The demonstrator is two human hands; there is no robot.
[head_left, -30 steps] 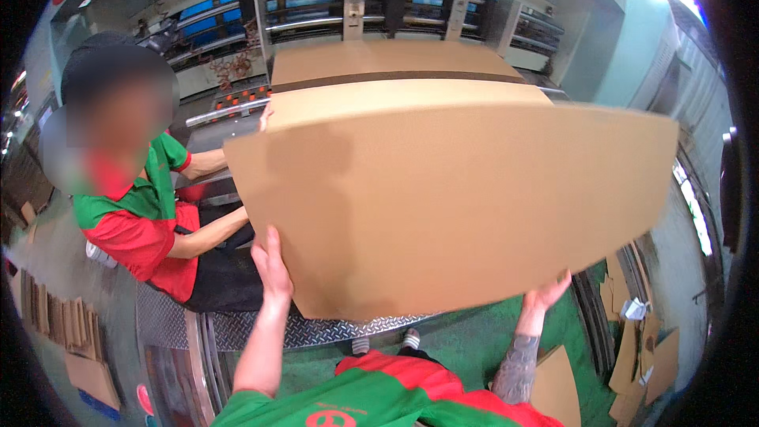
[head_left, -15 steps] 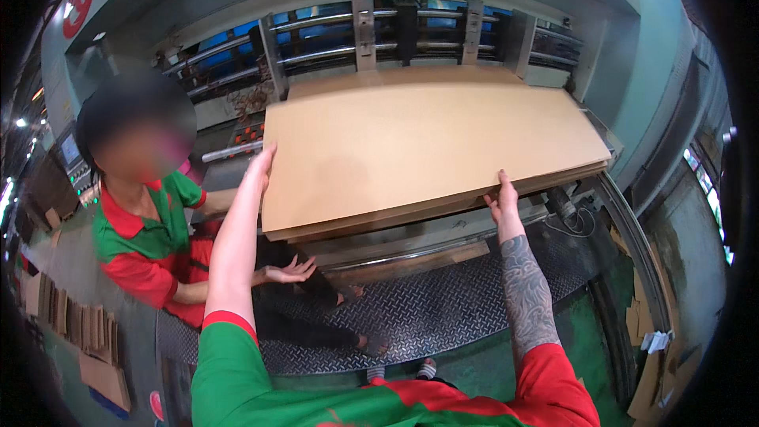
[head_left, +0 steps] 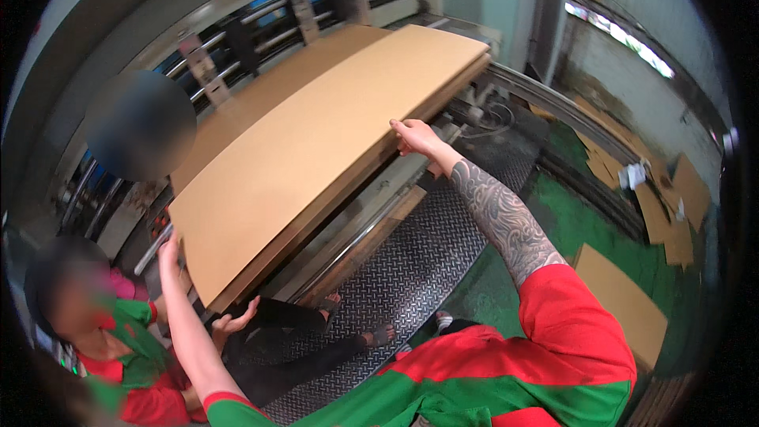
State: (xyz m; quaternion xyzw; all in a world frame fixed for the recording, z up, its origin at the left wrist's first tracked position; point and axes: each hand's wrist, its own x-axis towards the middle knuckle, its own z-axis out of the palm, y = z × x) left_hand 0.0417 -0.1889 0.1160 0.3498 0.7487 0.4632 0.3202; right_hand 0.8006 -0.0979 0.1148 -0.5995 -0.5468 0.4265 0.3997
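A broad stack of flat brown cardboard sheets lies in front of me on the machine's feed side. My left hand is at the left end of the stack, against the edge of the top sheets; its fingers are partly hidden. My right hand grips the near long edge, thumb near the top face and some fingers curled below. More cardboard shows behind the top sheet, reaching toward the machine's rollers and bars.
At the left a co-worker sits with an open hand below the stack's near left corner. A metal tread-plate platform runs beneath. Loose cardboard pieces lie on the green floor at right, beside a metal rail.
My view has turned to the right and tilted, so the stack now slants up toward the right. Both hands stay at the same edges of the cardboard.
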